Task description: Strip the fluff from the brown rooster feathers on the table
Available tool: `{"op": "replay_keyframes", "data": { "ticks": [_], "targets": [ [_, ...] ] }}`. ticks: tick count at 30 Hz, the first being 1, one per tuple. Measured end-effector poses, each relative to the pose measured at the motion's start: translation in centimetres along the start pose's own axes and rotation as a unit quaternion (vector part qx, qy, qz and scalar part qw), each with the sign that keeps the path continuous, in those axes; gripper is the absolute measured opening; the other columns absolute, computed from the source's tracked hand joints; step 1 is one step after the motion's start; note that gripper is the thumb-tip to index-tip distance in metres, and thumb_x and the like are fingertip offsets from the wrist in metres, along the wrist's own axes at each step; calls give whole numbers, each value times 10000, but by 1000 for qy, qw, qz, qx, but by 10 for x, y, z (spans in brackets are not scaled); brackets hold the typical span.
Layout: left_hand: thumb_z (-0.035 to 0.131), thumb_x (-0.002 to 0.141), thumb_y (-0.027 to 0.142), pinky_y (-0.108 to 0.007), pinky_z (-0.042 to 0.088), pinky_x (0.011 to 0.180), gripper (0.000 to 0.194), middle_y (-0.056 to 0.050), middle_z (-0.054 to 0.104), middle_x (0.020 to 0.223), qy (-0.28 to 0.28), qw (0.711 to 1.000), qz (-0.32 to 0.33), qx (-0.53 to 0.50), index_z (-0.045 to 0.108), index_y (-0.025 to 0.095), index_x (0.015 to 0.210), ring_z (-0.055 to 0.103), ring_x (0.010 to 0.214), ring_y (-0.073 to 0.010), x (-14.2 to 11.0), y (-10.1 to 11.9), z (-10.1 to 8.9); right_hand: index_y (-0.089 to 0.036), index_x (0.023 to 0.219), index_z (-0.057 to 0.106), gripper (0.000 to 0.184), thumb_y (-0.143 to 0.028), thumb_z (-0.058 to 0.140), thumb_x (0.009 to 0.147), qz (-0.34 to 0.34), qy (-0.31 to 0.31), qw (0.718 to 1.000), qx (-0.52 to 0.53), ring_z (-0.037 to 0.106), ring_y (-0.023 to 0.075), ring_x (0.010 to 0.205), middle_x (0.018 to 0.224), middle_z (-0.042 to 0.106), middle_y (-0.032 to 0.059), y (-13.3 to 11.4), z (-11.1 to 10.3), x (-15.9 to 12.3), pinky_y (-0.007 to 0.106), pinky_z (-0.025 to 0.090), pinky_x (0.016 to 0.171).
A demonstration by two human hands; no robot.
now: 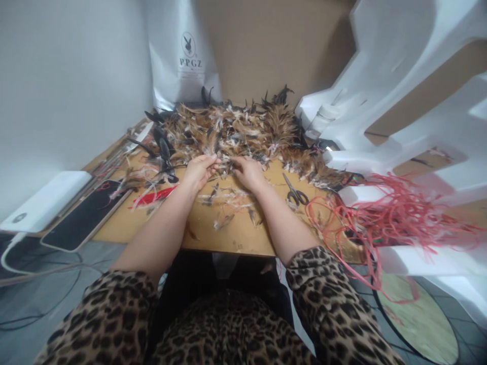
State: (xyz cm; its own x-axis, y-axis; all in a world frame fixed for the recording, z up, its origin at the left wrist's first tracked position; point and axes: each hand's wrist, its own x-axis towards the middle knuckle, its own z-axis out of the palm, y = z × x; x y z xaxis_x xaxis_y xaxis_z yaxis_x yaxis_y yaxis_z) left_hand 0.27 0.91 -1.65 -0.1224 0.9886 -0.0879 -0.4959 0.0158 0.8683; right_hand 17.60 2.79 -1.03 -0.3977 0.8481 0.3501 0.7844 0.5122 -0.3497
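Note:
A large heap of brown and black feathers (236, 126) covers the back of the wooden table (228, 238). At its front edge, my left hand (201, 170) pinches a small bunch of brown feathers (210, 144) that points upward between thumb and fingers. Close by on the right, my right hand (248, 172) has its fingers curled at the heap; the fingertips are partly hidden, and I cannot make out what they hold. Loose feathers (223, 221) and pale strands lie on the tabletop between my forearms.
Black-handled scissors (294, 192) lie right of my right hand. Tangled pink ribbon strips (403, 218) spill over the right edge. At left are a red bundle (155, 195), a phone (85, 215) and a white power bank (45, 200) with its cable. A white printed bag (182, 56) stands behind.

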Motion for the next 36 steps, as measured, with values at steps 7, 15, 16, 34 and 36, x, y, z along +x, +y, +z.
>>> {"op": "replay_keyframes", "data": {
  "ticks": [7,15,16,34,36],
  "targets": [
    [704,671,181,-116,415,444,133,-36,647,644,3,1000,-10,3,626,84,718,547,482,-32,0,0,1,-180,854,687,212,-289,519,784,74,53,974,206,558,173,886,913,653,59,3,11,14,304,393,825],
    [660,711,112,-122,455,474,92,-100,690,796,-72,994,-85,-20,642,70,792,615,577,-69,-5,-1,5,-181,906,646,337,-392,659,644,210,43,753,622,470,58,545,736,625,1,10,-8,13,200,391,526],
    [655,716,107,-125,464,489,89,-106,691,820,-76,993,-86,-24,641,71,796,625,600,-75,-5,-1,5,-188,897,645,327,-389,663,640,211,37,744,633,474,56,549,734,622,-3,8,-9,12,196,395,528],
    [714,641,218,-167,448,502,158,-69,658,588,-12,980,61,190,644,77,633,551,460,-67,-10,5,12,-139,747,710,261,-356,663,609,76,-60,923,373,487,89,555,638,641,2,10,-16,5,227,368,566],
    [710,642,219,-179,445,507,158,-73,658,587,-15,976,66,205,643,78,623,553,461,-73,-11,4,13,-138,721,711,237,-341,651,615,61,-73,938,332,479,87,545,621,634,-2,7,-16,4,223,352,552]
  ]
}}
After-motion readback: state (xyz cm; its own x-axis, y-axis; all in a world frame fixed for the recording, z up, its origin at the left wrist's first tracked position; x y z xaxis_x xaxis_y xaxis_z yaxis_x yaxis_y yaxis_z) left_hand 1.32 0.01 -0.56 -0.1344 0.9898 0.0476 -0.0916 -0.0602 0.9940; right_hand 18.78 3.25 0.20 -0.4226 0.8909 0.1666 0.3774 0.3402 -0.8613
